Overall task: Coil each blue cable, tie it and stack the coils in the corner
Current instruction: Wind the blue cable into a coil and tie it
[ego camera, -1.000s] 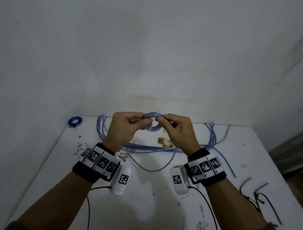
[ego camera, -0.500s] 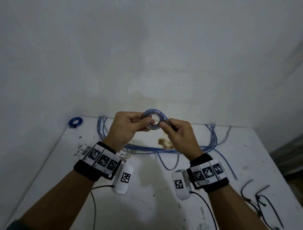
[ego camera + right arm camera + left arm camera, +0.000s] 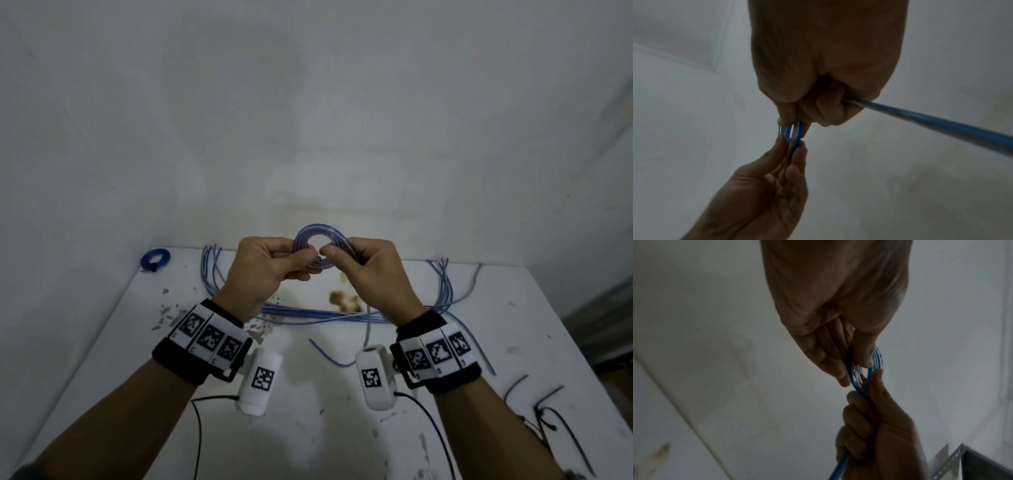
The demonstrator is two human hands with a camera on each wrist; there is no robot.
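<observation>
A small coil of blue cable (image 3: 317,234) is held upright above the white table (image 3: 342,428), between both hands. My left hand (image 3: 274,263) pinches the coil's left side with thumb and fingers. My right hand (image 3: 370,267) pinches its right side, and the cable's loose tail (image 3: 367,329) runs down from that fist to the table. In the left wrist view the coil (image 3: 859,379) sits edge-on between the fingertips. In the right wrist view the tail (image 3: 941,125) leaves the fist to the right. A finished blue coil (image 3: 156,258) lies in the far left corner.
Several loose blue cables (image 3: 325,313) lie stretched across the back of the table, looping up at both ends. Black ties (image 3: 548,411) lie near the right front edge. A brown stain (image 3: 344,299) marks the tabletop under the hands. White walls close off the back and left.
The hands have turned the coil and shifted their pinch on it, winding more cable in. The loose tail on the table has become shorter and moved right.
</observation>
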